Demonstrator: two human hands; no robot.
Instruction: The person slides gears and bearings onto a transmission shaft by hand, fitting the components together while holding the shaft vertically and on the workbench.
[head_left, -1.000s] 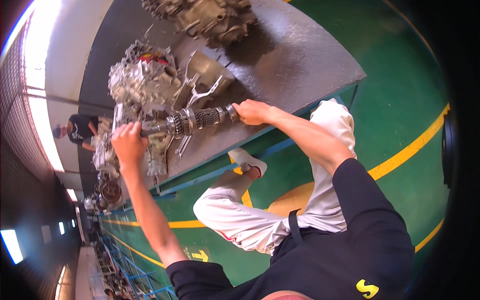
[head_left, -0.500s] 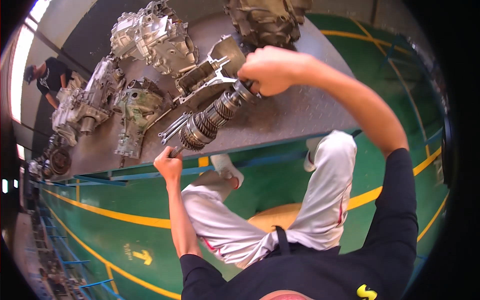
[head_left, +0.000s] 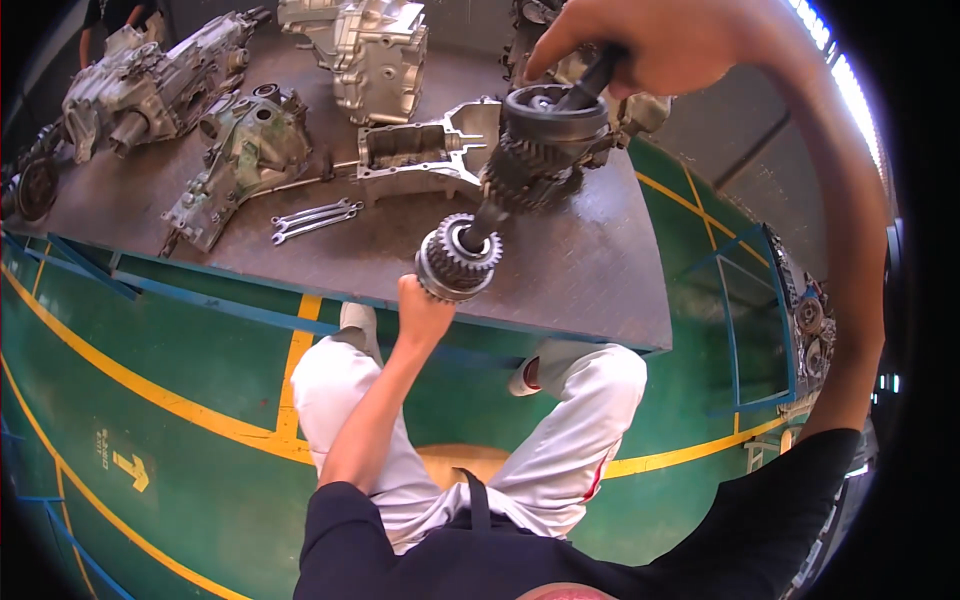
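Note:
My right hand (head_left: 650, 45) is raised high, closed round the dark upper end of a gear shaft (head_left: 545, 145) that slants down to the left over the workbench. Dark gears and a wide ring sit stacked on the shaft's upper part. At its bare lower tip is a toothed gear hub (head_left: 458, 258), gripped from below by my left hand (head_left: 425, 308) near the bench's front edge. The tip is at the hub's bore; I cannot tell how deep it sits. Most of my left fingers are hidden behind the hub.
Several wrenches (head_left: 315, 217) lie on the metal workbench (head_left: 600, 260). Behind them are an open casing half (head_left: 410, 150), a greenish housing (head_left: 255, 145), a silver gearbox case (head_left: 385, 60) and a long gearbox (head_left: 150, 85). A person (head_left: 118, 14) stands at the far left.
My right hand has lifted its end of the shaft up and rightward. The hub in my left hand now stands apart from the other gears, with bare shaft between. The view has shifted too.

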